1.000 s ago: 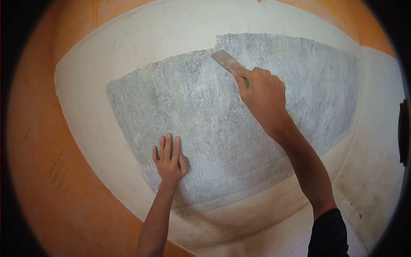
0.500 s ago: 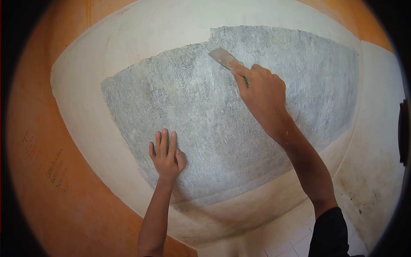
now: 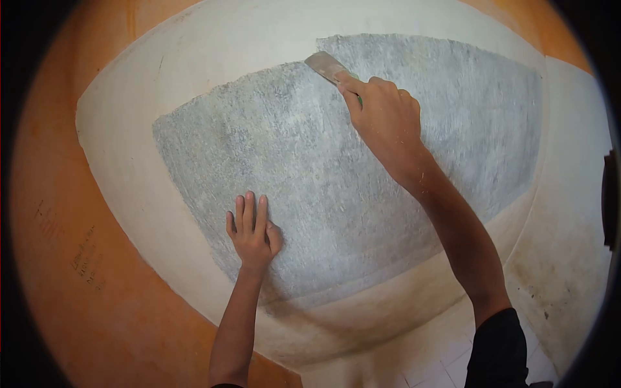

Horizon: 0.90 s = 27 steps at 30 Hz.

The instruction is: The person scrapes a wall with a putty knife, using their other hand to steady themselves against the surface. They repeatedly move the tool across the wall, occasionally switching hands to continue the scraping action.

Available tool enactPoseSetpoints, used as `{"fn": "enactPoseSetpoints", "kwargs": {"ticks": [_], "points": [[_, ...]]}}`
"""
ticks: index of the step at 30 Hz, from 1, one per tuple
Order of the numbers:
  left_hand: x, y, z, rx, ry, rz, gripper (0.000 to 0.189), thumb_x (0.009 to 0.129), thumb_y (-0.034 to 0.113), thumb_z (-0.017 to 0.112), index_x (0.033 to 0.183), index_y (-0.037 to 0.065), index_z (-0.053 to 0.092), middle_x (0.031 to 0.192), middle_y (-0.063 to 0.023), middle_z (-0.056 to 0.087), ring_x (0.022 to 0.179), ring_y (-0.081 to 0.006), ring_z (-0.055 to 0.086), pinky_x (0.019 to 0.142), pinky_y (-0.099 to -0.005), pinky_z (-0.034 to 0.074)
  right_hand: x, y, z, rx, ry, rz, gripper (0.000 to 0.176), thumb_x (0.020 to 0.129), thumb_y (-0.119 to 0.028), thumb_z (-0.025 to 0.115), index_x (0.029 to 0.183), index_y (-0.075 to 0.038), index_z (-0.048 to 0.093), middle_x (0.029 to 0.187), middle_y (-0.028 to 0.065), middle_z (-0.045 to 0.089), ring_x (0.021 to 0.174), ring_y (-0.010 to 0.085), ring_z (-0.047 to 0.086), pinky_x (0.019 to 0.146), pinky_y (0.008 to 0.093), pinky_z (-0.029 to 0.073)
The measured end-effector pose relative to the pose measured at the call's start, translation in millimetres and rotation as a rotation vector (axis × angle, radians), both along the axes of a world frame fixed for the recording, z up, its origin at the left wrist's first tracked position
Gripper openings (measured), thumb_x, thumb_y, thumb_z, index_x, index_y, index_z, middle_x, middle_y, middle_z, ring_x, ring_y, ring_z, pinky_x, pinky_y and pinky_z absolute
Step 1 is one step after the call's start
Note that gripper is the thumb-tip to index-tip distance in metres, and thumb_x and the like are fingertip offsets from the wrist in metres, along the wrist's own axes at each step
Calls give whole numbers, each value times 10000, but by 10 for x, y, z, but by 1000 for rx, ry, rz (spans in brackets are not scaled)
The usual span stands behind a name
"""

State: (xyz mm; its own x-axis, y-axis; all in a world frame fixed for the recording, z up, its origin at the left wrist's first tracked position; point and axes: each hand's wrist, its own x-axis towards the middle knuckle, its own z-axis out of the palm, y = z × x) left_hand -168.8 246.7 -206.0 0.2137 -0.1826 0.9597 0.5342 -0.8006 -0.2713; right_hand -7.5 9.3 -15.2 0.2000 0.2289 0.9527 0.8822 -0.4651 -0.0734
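My right hand is closed around the green handle of a putty knife. The wide metal blade touches the wall at the upper edge of a rough grey scraped patch, beside the step in that edge. Smooth white paint borders the patch above and to the left. Lower down, my left hand rests flat against the grey patch with its fingers stretched upward and the thumb to the side. Nothing is held in it.
Orange wall with faint handwriting runs along the left side. A white wall meets the scraped wall at a corner on the right. Pale floor tiles show at the bottom, and a dark object stands at the right edge.
My right hand has moved up and to the left with the putty knife, bringing the blade to the patch's upper edge. My left hand has stayed nearly in place.
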Motion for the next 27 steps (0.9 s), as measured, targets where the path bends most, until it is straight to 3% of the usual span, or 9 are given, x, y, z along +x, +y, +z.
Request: {"fn": "enactPoseSetpoints", "kwargs": {"ticks": [2, 4, 11, 16, 22, 27], "points": [[-9, 19, -9, 14, 5, 0, 527, 870, 135, 465, 1372, 46, 597, 1488, -185, 495, 1443, -323, 387, 1206, -480, 153, 28, 8, -18, 12, -37, 4, 230, 1009, -208, 539, 1102, -97, 718, 756, 141, 686, 651, 280, 691, 570, 392, 534], [3, 22, -6, 26, -12, 1, 529, 869, 136, 466, 1374, 46, 595, 1488, -187, 495, 1444, -324, 386, 1205, -480, 154, 38, 43, -12, 5, 17, 12, 252, 1008, -268, 565, 1140, -172, 757, 682, 119, 644, 545, 220, 602, 518, 379, 479], [-9, 30, 10, 26, -1, -7, 527, 867, 132, 475, 1372, 48, 597, 1487, -181, 498, 1444, -318, 387, 1206, -477, 155, -9, 22, -34, 35, 6, 61, 252, 1006, -273, 570, 1108, -152, 767, 649, 114, 621, 536, 217, 591, 508, 368, 464], [-6, 44, -5, 46, -2, -12, 523, 866, 133, 479, 1367, 47, 600, 1485, -179, 501, 1441, -316, 392, 1205, -477, 157, -179, 256, -23, 136, 37, -18, 257, 1002, -195, 551, 1181, -106, 714, 748, 146, 660, 637, 290, 672, 561, 416, 520], [-31, 42, -18, 49, -7, -20, 517, 866, 136, 480, 1360, 52, 608, 1480, -172, 508, 1429, -318, 409, 1203, -478, 162, -377, 382, -82, 82, 166, 10, 255, 1001, -139, 500, 1170, -70, 679, 818, 200, 669, 740, 373, 700, 617, 481, 535], [-17, 0, -2, 7, -3, -20, 505, 870, 142, 480, 1348, 57, 620, 1472, -168, 519, 1432, -310, 406, 1203, -475, 161, -407, 356, -148, 114, 135, 23, 252, 1004, -165, 510, 1160, -76, 687, 807, 190, 670, 734, 345, 697, 631, 460, 537]]}}
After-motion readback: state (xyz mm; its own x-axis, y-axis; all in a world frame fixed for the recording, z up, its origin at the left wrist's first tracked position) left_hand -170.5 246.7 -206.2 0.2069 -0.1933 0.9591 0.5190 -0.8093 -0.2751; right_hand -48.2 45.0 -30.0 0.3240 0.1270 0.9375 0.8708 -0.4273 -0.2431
